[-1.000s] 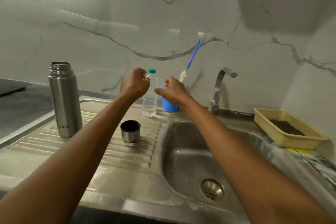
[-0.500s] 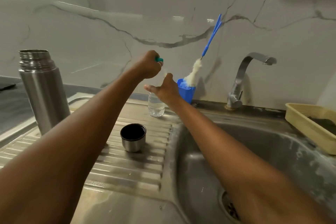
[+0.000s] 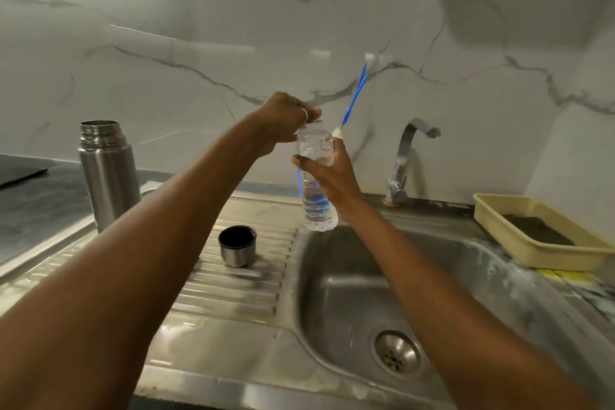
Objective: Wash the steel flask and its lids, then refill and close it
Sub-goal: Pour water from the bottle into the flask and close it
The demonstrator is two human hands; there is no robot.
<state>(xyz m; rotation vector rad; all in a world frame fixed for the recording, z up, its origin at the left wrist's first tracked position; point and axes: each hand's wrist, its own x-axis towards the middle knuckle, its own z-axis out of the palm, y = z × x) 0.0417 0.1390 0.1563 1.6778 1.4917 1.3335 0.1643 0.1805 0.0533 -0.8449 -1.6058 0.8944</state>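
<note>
The steel flask [image 3: 108, 173] stands open and upright at the back left of the draining board. Its steel cup lid [image 3: 237, 245] sits mouth-up on the ribbed board in front of the sink bowl's left edge. A clear plastic water bottle [image 3: 316, 183] is lifted above the board, upright. My right hand [image 3: 332, 176] holds its body from the right side. My left hand [image 3: 286, 121] grips the bottle's top, and its fingers cover the cap.
The steel sink bowl [image 3: 349, 293] with its drain [image 3: 396, 351] lies lower right. A tap [image 3: 404, 163] stands behind it. A blue-handled bottle brush [image 3: 356, 93] leans on the marble wall. A beige tray [image 3: 529, 233] sits at the right.
The water bottle has been lifted off the draining board and brought nearer. My right hand now wraps its body, and my left hand stays closed over the cap.
</note>
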